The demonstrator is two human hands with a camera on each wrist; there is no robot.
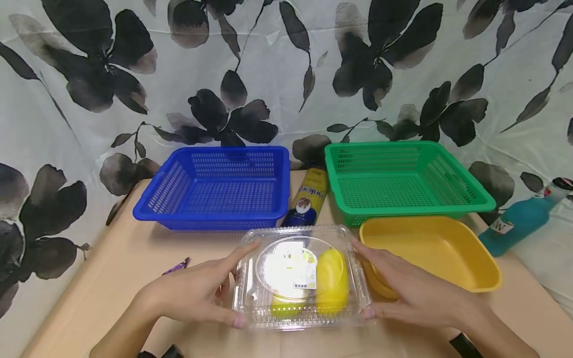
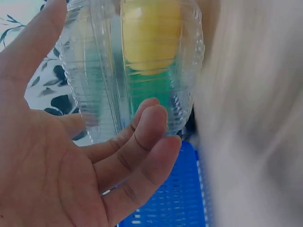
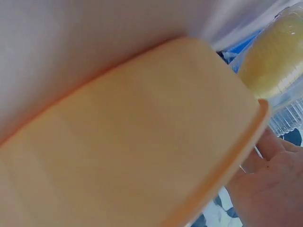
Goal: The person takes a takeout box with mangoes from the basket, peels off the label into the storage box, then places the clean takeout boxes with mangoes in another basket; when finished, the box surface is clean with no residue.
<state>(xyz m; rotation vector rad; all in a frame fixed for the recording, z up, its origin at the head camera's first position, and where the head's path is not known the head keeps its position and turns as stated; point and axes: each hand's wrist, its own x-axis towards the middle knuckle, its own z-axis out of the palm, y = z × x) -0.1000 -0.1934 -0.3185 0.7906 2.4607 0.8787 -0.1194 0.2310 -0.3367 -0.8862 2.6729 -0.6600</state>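
Note:
A clear lidded plastic container point(image 1: 268, 318) stands at the front middle, a white label point(image 1: 306, 276) on its lid. Inside lie a long yellow item point(image 1: 332, 283) and a yellow-green one point(image 1: 286, 304), partly hidden by glare. My left hand point(image 1: 192, 293) grips its left side, thumb at the front corner; in the left wrist view the fingers of that hand point(image 2: 71, 165) curve beside the clear wall point(image 2: 106, 90). My right hand point(image 1: 416, 293) holds the right side, thumb in front. The right wrist view shows this hand point(image 3: 270, 184) partly behind the yellow tub point(image 3: 142, 123).
A blue basket point(image 1: 210, 219) stands back left, a green basket point(image 1: 416, 211) back right, with a yellow and blue packet point(image 1: 309, 196) between them. The yellow tub point(image 1: 447, 248) is beside my right hand. A turquoise bottle point(image 1: 519, 223) leans far right. A small purple item point(image 1: 176, 267) lies behind my left hand.

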